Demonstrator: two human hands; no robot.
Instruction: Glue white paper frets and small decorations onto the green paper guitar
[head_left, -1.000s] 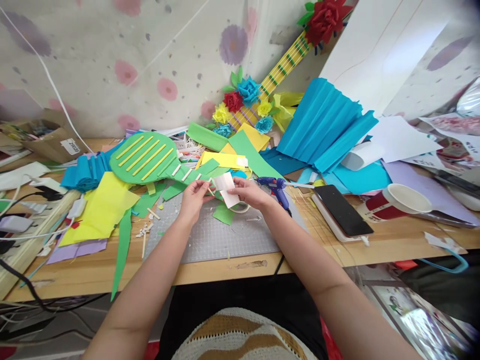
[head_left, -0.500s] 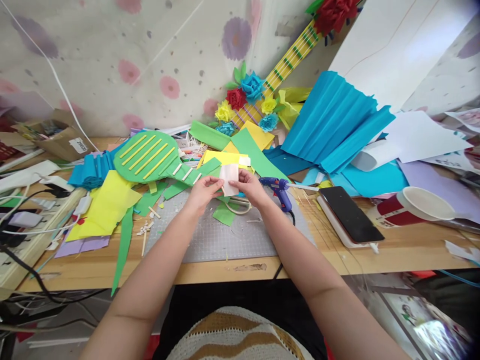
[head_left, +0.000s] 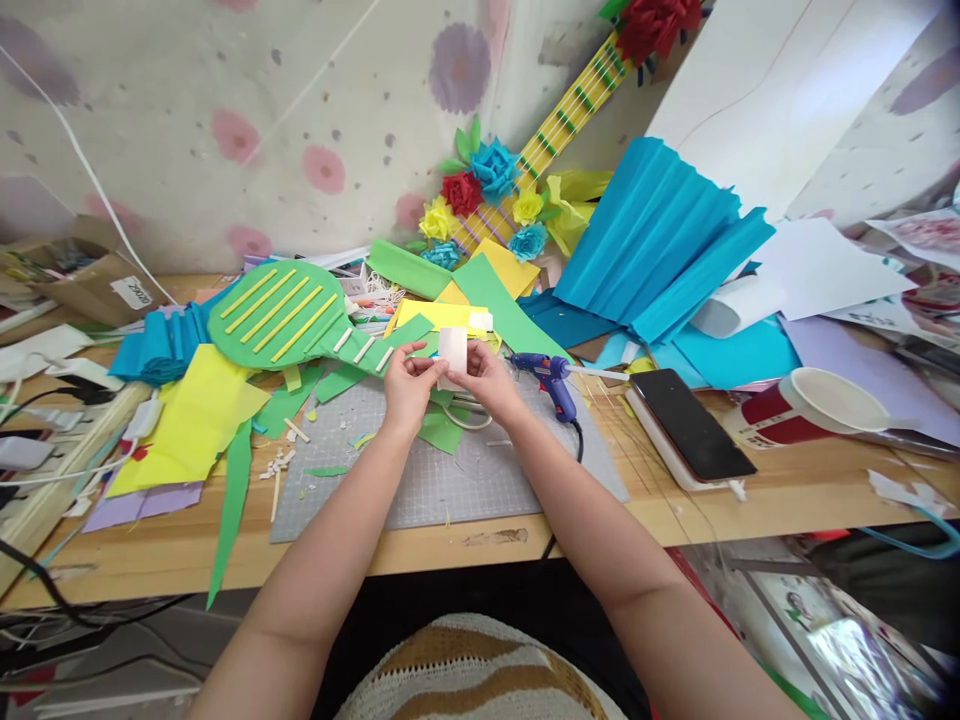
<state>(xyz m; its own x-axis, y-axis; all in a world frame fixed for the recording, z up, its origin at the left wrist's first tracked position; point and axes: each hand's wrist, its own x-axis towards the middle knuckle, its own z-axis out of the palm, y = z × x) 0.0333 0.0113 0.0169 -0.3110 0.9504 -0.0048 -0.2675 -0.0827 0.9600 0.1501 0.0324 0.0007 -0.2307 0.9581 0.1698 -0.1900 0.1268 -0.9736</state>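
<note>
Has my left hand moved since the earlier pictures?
Yes, to the right: judged against the glue gun, your left hand is now closer to it.

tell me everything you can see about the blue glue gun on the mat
The blue, plastic-looking glue gun lies on its side on the grey gridded cutting mat, nozzle toward the person's right hand, handle angled toward the person. A whitish glue stick juts from its back toward the flat black phone; whether they touch is unclear. A thin black cord leaves the handle's base and disappears behind the right forearm. Neither hand holds it.
</note>
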